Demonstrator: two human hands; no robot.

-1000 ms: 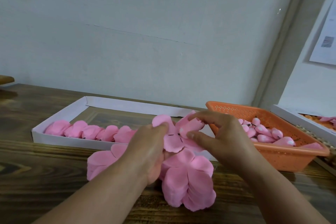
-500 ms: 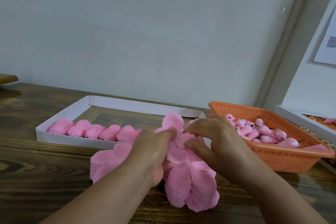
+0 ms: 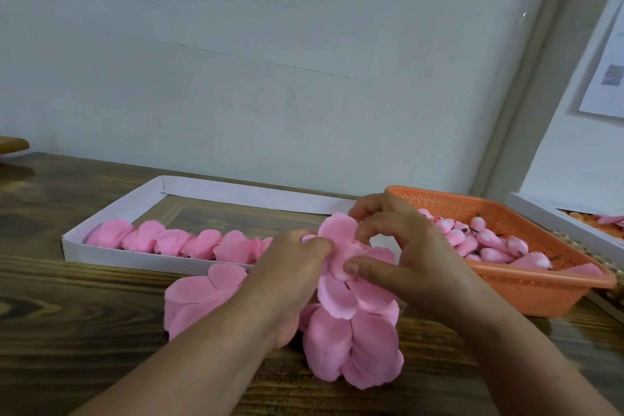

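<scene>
The left hand (image 3: 287,284) and the right hand (image 3: 418,257) meet over the middle of the table, both grasping one pink fabric petal piece (image 3: 339,236) with rounded lobes. The left hand's curled fingers pinch its left edge. The right hand's thumb presses its lower part from the front, while its bent fingers close on the upper lobe from behind. The piece is lifted between the two hands, its top lobe standing up above the fingertips.

Directly beneath the hands and towards the person lies a loose heap of pink fabric petals (image 3: 358,344), partly covered by both wrists. A second flat stack of pink petals (image 3: 196,297) lies just outside the left wrist. All of it rests on the dark wooden table (image 3: 84,331).

Beyond the left hand stands a shallow white cardboard tray (image 3: 111,223), with a row of folded pink petals (image 3: 175,241) along its near wall. Just beyond the right hand sits an orange perforated plastic basket (image 3: 526,287) holding small pink flower buds (image 3: 489,243). Further out on that side is another white tray (image 3: 540,213), only partly visible.
</scene>
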